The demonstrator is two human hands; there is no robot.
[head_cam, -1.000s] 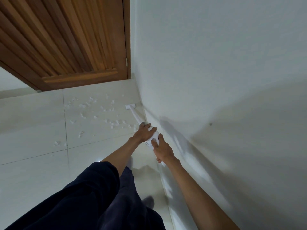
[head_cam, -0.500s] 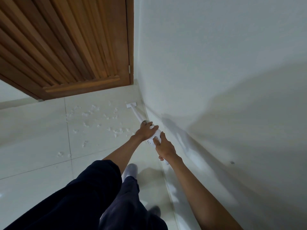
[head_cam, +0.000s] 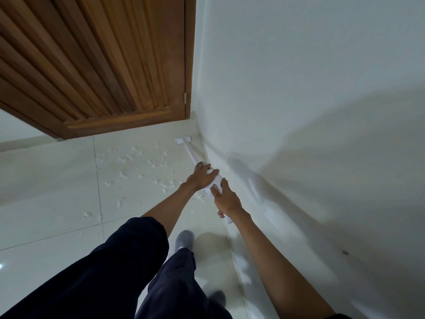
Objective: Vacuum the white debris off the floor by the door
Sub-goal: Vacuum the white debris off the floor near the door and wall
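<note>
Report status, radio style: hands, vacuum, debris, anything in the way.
Left hand and right hand both grip the vacuum. Nozzle head down by the wall. White debris scattered left of it, uncollected. No obstacle seen.

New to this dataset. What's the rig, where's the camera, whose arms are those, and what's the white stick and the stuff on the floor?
There is no robot here: a person works with bare hands. Every picture comes from one wide-angle camera worn on the head, looking forward and down, so the arms enter from the bottom and straight lines look bent. The left hand grips the front of a white stick vacuum. The right hand grips its handle end, just behind. The nozzle is down at the tiled floor, in the corner where the wooden door meets the white wall. White debris lies scattered on the tiles left of the tube, not yet picked up. Lower in the picture are the person's dark trousers and a grey-socked foot.
</note>
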